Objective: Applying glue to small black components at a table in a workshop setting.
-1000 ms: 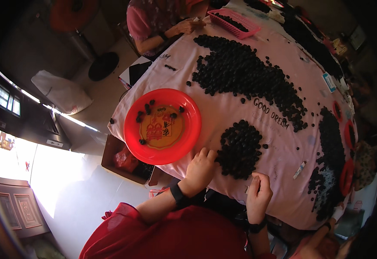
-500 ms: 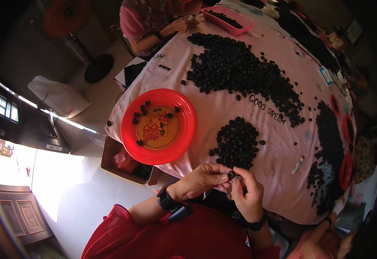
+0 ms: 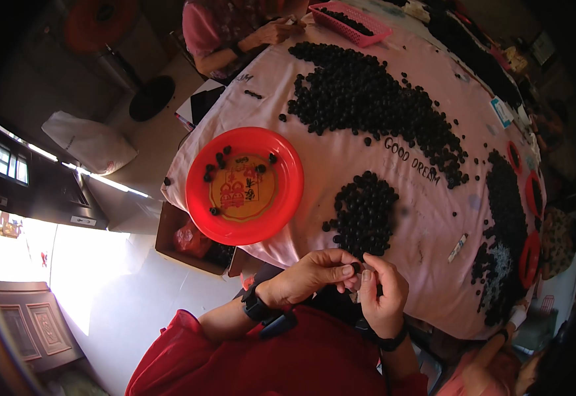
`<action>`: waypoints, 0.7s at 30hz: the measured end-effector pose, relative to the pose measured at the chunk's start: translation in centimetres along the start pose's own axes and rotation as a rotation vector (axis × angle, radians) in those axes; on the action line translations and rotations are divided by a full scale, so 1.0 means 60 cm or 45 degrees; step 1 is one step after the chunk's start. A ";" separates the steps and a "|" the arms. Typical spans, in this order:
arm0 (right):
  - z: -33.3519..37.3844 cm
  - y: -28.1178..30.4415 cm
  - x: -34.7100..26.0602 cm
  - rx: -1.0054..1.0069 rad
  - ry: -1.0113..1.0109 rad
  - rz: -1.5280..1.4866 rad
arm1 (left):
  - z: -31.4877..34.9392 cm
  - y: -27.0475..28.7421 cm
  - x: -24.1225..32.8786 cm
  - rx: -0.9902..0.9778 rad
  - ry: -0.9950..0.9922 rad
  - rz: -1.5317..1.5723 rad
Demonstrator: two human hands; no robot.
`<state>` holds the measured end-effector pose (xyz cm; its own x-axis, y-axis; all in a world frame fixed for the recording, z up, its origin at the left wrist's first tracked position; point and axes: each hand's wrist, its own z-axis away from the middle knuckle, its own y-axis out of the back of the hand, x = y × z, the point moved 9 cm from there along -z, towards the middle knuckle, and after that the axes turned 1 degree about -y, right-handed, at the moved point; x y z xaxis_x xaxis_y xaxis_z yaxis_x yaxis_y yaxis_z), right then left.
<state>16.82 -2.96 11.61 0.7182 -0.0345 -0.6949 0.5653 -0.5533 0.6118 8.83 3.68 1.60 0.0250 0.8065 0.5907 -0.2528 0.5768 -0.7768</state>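
My left hand [image 3: 314,272] pinches a small black round piece [image 3: 356,268] between thumb and forefinger, at the table's near edge. Right beside it, my right hand [image 3: 385,297] has thumb and forefinger close together near the same piece; whatever they hold is too small to make out. Just beyond my fingers lies a small heap of like black pieces [image 3: 365,214] on the pink cloth [image 3: 426,264]. To the left of that heap a red plate [image 3: 199,198] carries several black pieces near its rim, around a printed yellow centre.
A larger heap of black pieces [image 3: 374,99] spreads across the far middle. At the far edge, near a person's hand [image 3: 278,31], stands a pink basket [image 3: 360,34]. More dark pieces [image 3: 506,204] and red plates line the right. Below the left edge sits an open cardboard box [image 3: 169,241].
My right hand has shifted slightly right, its fingertips drawing a little away from the black piece. My left hand keeps its pinch. The view has moved slightly.
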 end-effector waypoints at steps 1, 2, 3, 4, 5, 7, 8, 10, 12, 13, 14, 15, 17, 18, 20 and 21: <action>0.001 -0.003 0.006 -0.035 -0.068 -0.025 | 0.000 -0.001 0.001 -0.007 -0.020 -0.033; 0.001 -0.008 0.005 -0.059 -0.062 -0.039 | 0.000 -0.002 0.002 -0.015 -0.041 -0.066; 0.001 -0.008 0.005 -0.056 -0.058 -0.042 | 0.000 -0.001 -0.001 -0.016 -0.038 -0.066; 0.001 -0.010 -0.006 -0.070 0.032 0.050 | 0.000 -0.001 -0.001 -0.025 -0.047 -0.056; 0.002 -0.012 -0.016 -0.084 0.123 0.141 | 0.000 0.000 -0.003 -0.034 -0.056 -0.046; 0.003 -0.011 -0.019 -0.066 0.157 0.164 | 0.000 0.001 -0.006 -0.044 -0.058 -0.005; 0.005 -0.011 -0.022 -0.057 0.188 0.203 | 0.001 0.000 -0.007 -0.056 -0.062 0.035; 0.007 -0.010 -0.020 -0.055 0.173 0.163 | 0.002 0.000 -0.011 -0.044 -0.056 0.038; 0.009 -0.012 -0.017 -0.064 0.154 0.137 | 0.004 -0.002 -0.011 -0.032 -0.052 0.042; 0.008 -0.006 0.001 -0.009 -0.009 -0.013 | 0.005 -0.003 -0.011 -0.018 -0.054 -0.003; 0.009 -0.001 0.018 0.059 -0.155 -0.161 | 0.006 -0.003 -0.011 -0.008 -0.051 -0.044; 0.010 -0.002 0.019 0.046 -0.176 -0.165 | 0.007 -0.005 -0.010 -0.003 -0.052 -0.046; 0.009 -0.001 0.029 0.039 -0.271 -0.055 | 0.008 -0.007 -0.008 0.007 -0.057 -0.160; 0.006 0.003 0.021 0.064 -0.198 0.005 | 0.007 -0.008 -0.009 0.011 -0.050 -0.163; 0.002 0.002 0.020 0.085 -0.187 0.021 | 0.007 -0.009 -0.006 0.017 -0.076 -0.258; 0.001 0.002 0.018 0.105 -0.173 0.037 | 0.007 -0.010 -0.006 0.020 -0.079 -0.253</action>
<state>17.64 -3.12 10.90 0.6689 -0.1606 -0.7258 0.5061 -0.6167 0.6030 8.54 3.01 1.94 0.0161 0.6672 0.7447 -0.2640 0.7212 -0.6405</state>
